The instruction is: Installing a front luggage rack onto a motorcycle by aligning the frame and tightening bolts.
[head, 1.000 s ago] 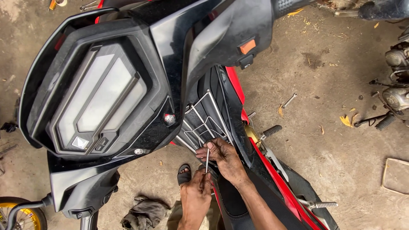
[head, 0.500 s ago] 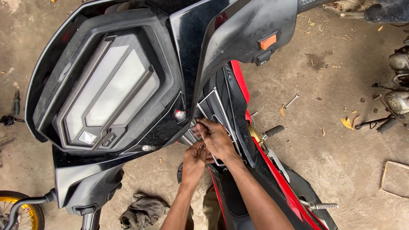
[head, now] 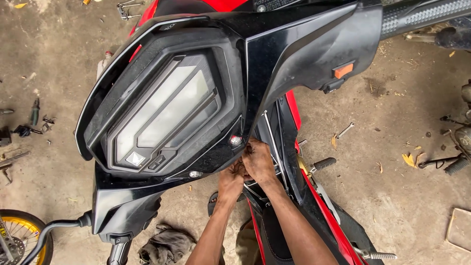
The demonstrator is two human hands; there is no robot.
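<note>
Hands meet under the scooter's black dash panel (head: 167,118): left hand (head: 230,180) and right hand (head: 258,161) pressed close, fingers curled on something small I cannot make out, just beside the wire rack (head: 271,142). Fitting or fastening seems in hand; the next move likely calls for fine fingertip work. Glossy plastic, dusty concrete floor (head: 392,162), 1 spanner (head: 345,130) well apart.

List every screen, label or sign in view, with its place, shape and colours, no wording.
Instrument display: centre-left, set in the motorcycle's black handlebar cowl; angular, many-sided pale grey panel, unlit, with a dark frame.
Small emblem: lower-left corner of the display; silvery, winged shape.
No packages or signs show.
</note>
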